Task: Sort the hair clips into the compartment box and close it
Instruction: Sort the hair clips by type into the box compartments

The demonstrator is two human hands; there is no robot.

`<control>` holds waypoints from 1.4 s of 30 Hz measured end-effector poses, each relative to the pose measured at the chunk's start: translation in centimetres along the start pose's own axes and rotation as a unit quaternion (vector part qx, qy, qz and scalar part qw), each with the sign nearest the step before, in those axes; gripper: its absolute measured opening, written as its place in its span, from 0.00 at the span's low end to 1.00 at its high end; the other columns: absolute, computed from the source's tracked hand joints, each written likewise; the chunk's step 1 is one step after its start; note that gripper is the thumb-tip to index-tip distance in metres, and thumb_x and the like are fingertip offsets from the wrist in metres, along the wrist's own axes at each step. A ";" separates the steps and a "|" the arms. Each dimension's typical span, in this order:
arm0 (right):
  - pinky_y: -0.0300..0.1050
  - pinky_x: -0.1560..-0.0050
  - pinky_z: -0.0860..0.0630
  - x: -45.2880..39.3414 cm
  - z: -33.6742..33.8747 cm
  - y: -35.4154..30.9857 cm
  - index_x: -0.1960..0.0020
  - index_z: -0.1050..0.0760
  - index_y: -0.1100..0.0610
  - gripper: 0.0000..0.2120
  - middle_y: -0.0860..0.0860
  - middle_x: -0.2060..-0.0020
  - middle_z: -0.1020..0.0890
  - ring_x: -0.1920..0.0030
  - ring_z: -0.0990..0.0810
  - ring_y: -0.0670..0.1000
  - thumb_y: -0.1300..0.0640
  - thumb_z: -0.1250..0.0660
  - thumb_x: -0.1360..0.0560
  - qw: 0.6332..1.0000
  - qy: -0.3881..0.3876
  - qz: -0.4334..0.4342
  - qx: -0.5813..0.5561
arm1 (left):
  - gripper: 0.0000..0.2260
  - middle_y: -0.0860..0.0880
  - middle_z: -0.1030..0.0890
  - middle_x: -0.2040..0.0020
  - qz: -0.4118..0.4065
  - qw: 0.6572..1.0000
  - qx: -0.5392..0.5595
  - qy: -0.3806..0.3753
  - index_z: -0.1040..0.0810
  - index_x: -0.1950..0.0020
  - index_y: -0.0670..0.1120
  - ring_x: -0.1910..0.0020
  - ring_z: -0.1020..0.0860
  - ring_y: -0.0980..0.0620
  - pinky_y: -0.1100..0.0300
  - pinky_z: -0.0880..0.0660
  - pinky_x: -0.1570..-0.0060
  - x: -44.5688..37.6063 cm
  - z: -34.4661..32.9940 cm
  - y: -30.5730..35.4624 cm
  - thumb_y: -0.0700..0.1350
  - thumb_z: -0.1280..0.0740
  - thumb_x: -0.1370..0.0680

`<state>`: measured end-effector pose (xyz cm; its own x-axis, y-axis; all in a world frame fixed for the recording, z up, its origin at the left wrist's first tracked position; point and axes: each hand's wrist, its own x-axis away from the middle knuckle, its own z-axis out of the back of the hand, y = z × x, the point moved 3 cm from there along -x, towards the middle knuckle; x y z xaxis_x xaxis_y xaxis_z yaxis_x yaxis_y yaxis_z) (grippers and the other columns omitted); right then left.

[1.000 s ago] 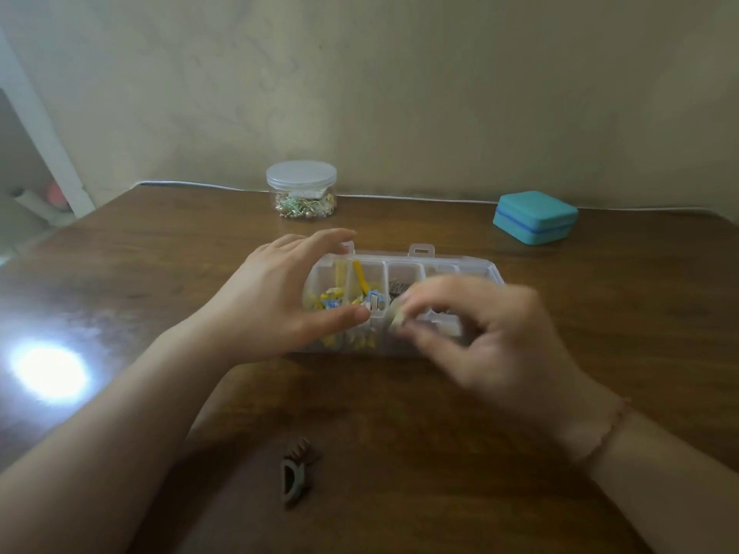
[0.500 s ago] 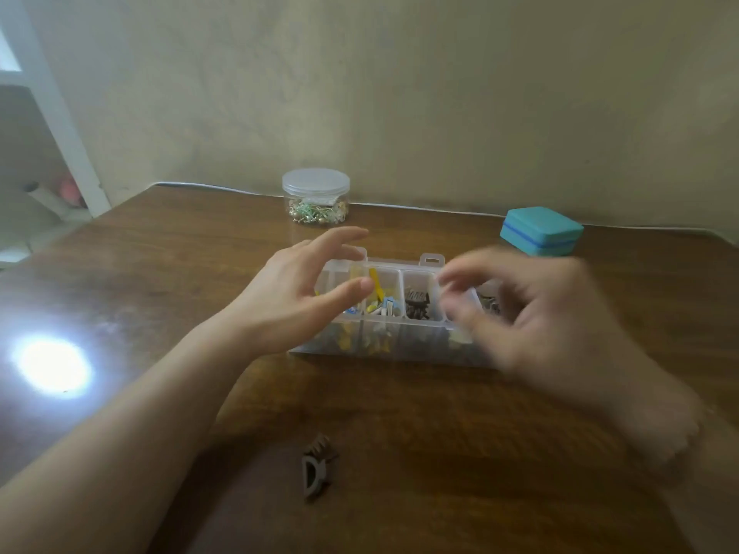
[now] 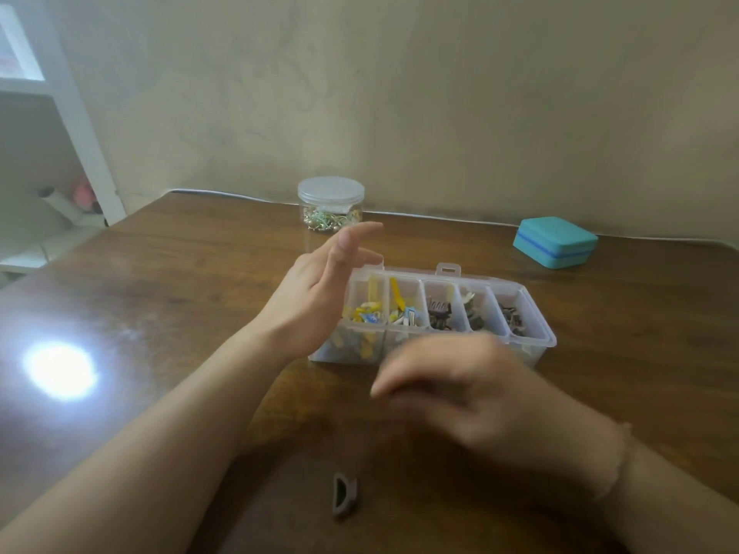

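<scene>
Right hand (image 3: 472, 397) had withdrawn from compartment box (image 3: 536, 345) toward dark hair clip (image 3: 343, 495) lying loose nearer the person; blurred, fingers slack, apparently empty. Left hand (image 3: 316, 297) open, touching box's left end. Lid open, one clip outstanding.

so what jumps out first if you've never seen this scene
The clear box at mid-table, lid off, its compartments full of yellow and dark clips, with the left hand open at its left end. The blurred right hand hovers in front. One dark clip lies alone near the front edge.
</scene>
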<state>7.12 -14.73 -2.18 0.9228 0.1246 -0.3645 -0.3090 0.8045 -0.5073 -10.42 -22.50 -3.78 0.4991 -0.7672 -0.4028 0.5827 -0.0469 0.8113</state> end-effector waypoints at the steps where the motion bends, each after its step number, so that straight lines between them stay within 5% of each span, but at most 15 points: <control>1: 0.35 0.49 0.23 -0.2 1.4 0.1 0.49 0.18 0.56 0.07 0.45 0.54 0.16 0.52 0.18 0.44 0.63 0.28 0.26 0.998 0.064 -0.015 -0.020 | 0.46 0.58 0.18 0.41 0.001 1.000 0.004 0.001 0.31 0.28 0.63 0.35 0.25 0.60 0.67 0.36 0.44 0.0 0.0 0.0 0.82 0.64 0.36; 4: 0.37 0.59 0.22 -1.3 4.7 1.6 0.51 0.19 0.50 0.08 0.46 0.58 0.16 0.61 0.19 0.46 0.62 0.27 0.27 0.976 0.198 -0.078 -0.035 | 0.47 0.58 0.18 0.41 0.005 1.000 -0.004 -0.001 0.31 0.28 0.63 0.37 0.26 0.65 0.70 0.37 0.47 0.0 -0.1 0.0 0.82 0.65 0.37; 7: 0.31 0.65 0.27 -2.6 5.2 4.4 0.51 0.19 0.49 0.07 0.45 0.60 0.17 0.65 0.21 0.43 0.59 0.29 0.26 0.970 0.193 -0.139 0.054 | 0.47 0.59 0.18 0.41 0.006 1.000 -0.015 0.000 0.31 0.28 0.63 0.40 0.29 0.72 0.72 0.38 0.49 -0.1 -0.2 0.1 0.82 0.65 0.37; 9: 0.30 0.65 0.28 -2.8 5.3 5.7 0.51 0.19 0.49 0.06 0.43 0.61 0.17 0.66 0.22 0.42 0.58 0.29 0.25 0.960 0.210 -0.165 0.087 | 0.47 0.59 0.18 0.41 0.006 1.000 -0.011 0.002 0.31 0.28 0.62 0.39 0.28 0.71 0.71 0.37 0.48 -0.1 -0.1 0.0 0.82 0.65 0.36; 14: 0.37 0.70 0.27 -1.3 6.5 2.9 0.56 0.19 0.54 0.05 0.50 0.65 0.17 0.70 0.23 0.52 0.63 0.30 0.25 0.909 0.400 -0.108 0.054 | 0.47 0.59 0.17 0.43 0.008 1.000 -0.001 0.009 0.30 0.28 0.61 0.37 0.25 0.62 0.70 0.36 0.47 -0.1 -0.1 0.0 0.82 0.63 0.36; 17: 0.36 0.65 0.26 -1.0 3.3 -0.9 0.50 0.19 0.54 0.06 0.44 0.60 0.18 0.65 0.21 0.47 0.61 0.28 0.27 0.984 0.172 -0.031 0.028 | 0.48 0.58 0.17 0.44 0.014 1.000 0.011 0.012 0.29 0.29 0.61 0.37 0.24 0.61 0.67 0.35 0.45 -0.1 -0.1 0.1 0.83 0.62 0.37; 20: 0.33 0.43 0.27 -0.3 -0.9 -2.5 0.41 0.21 0.51 0.15 0.42 0.43 0.22 0.44 0.22 0.40 0.55 0.27 0.27 0.995 -0.090 0.008 0.035 | 0.48 0.58 0.16 0.44 0.017 1.000 0.015 0.014 0.28 0.30 0.61 0.38 0.24 0.60 0.66 0.35 0.46 -0.2 -0.1 0.0 0.83 0.62 0.37; 23: 0.43 0.43 0.25 0.3 -3.5 -2.7 0.40 0.22 0.51 0.13 0.44 0.41 0.25 0.43 0.23 0.44 0.54 0.30 0.24 0.981 -0.164 0.073 0.070 | 0.47 0.59 0.17 0.44 0.015 1.000 0.010 0.013 0.29 0.30 0.61 0.36 0.24 0.61 0.68 0.35 0.48 -0.3 -0.1 -0.1 0.83 0.62 0.37; 27: 0.47 0.49 0.23 0.4 -4.4 -2.1 0.45 0.21 0.56 0.07 0.48 0.46 0.25 0.51 0.22 0.48 0.57 0.32 0.22 0.979 -0.166 0.090 0.074 | 0.47 0.60 0.17 0.43 0.012 1.000 0.010 0.016 0.28 0.30 0.60 0.36 0.25 0.62 0.77 0.33 0.53 -0.3 0.0 -0.1 0.83 0.61 0.36; 30: 0.41 0.47 0.24 0.5 -1.2 -1.2 0.47 0.20 0.57 0.06 0.48 0.51 0.21 0.51 0.21 0.46 0.60 0.29 0.24 0.994 -0.090 0.048 0.030 | 0.45 0.58 0.17 0.43 0.001 0.999 0.016 0.027 0.26 0.31 0.59 0.36 0.24 0.61 0.68 0.34 0.45 -0.4 0.1 -0.3 0.82 0.59 0.34; 35: 0.32 0.59 0.26 2.2 6.5 3.5 0.50 0.22 0.43 0.11 0.38 0.57 0.19 0.56 0.21 0.43 0.55 0.27 0.29 0.966 0.227 -0.120 0.028 | 0.30 0.60 0.19 0.41 0.037 0.989 0.021 0.139 0.21 0.44 0.63 0.37 0.23 0.58 0.57 0.30 0.36 -0.6 1.1 -1.0 0.77 0.53 0.28; 40: 0.40 0.56 0.23 3.5 7.7 8.8 0.51 0.22 0.42 0.08 0.40 0.56 0.18 0.55 0.21 0.44 0.53 0.28 0.27 0.932 0.238 -0.265 0.069 | 0.27 0.54 0.19 0.44 0.180 0.958 0.090 0.206 0.20 0.47 0.55 0.40 0.21 0.52 0.52 0.28 0.37 -1.1 1.8 -2.5 0.73 0.47 0.27; 42: 0.39 0.56 0.23 4.0 8.7 9.7 0.54 0.20 0.45 0.04 0.42 0.57 0.17 0.56 0.20 0.45 0.54 0.29 0.25 0.906 0.334 -0.255 0.043 | 0.26 0.48 0.19 0.42 0.235 0.942 0.128 0.203 0.22 0.39 0.48 0.43 0.21 0.50 0.56 0.27 0.45 -1.2 1.6 -2.8 0.66 0.47 0.19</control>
<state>9.85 -1.40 -1.74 0.5868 -0.6328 -0.5052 0.1651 0.7044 -0.6904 -13.65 -22.52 -4.88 0.8979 -0.4358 -0.0615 0.0893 0.0437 0.9950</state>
